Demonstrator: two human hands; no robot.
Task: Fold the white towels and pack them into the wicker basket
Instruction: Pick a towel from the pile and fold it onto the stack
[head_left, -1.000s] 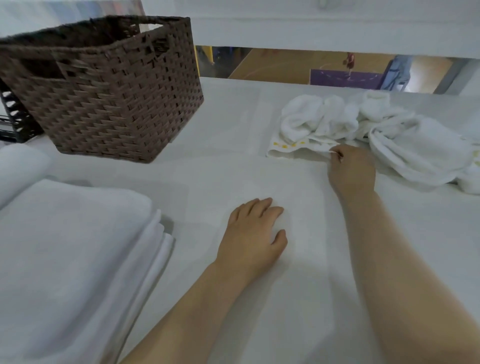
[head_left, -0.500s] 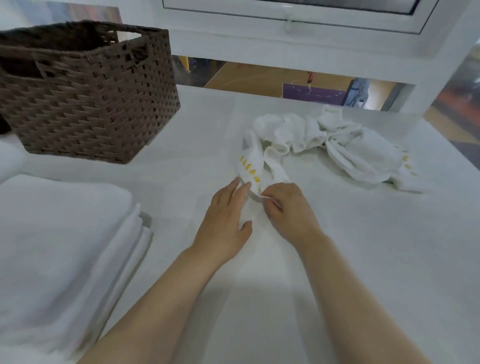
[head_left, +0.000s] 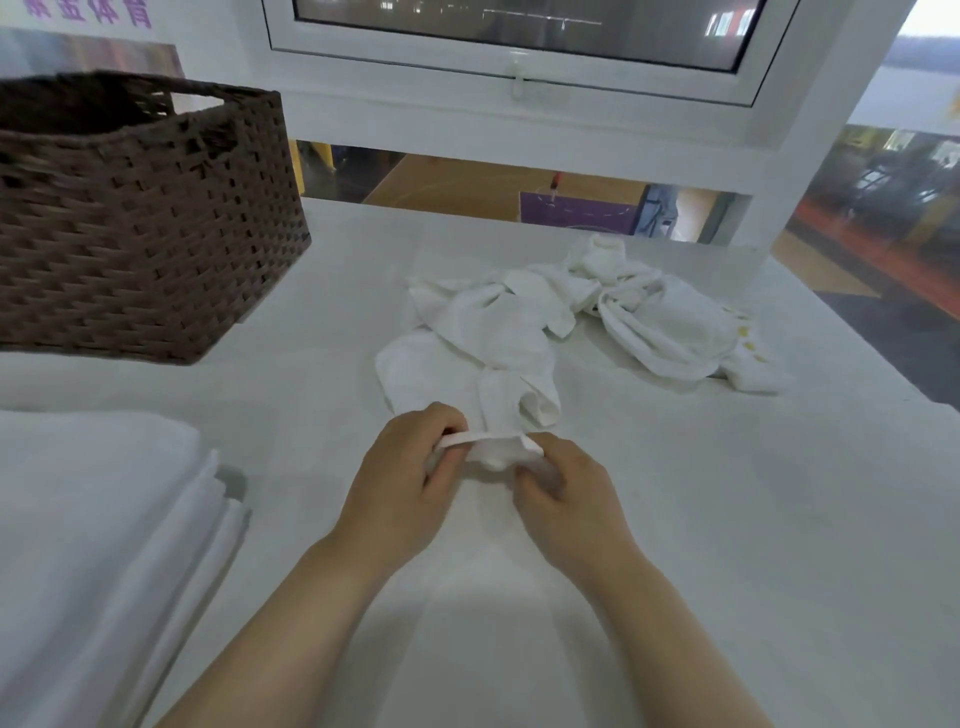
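**Fingers of both hands pinch the near edge of a white towel**

Fingers (head_left: 451, 419) of the left hand (head_left: 410, 478) curl over one end of the towel's near edge, thumb underneath; the right hand (head_left: 563, 491) pinches the other end, knuckles up. Both forearms reach forward from the bottom of the view and converge at the middle of the white surface (head_left: 727, 519). The held towel (head_left: 467, 358) trails away, crumpled, into a second rumpled towel (head_left: 670, 327) lying farther right. The wicker basket (head_left: 140, 228) stands at far left, well apart from the hands. A folded stack of white towels (head_left: 93, 525) lies at near left.
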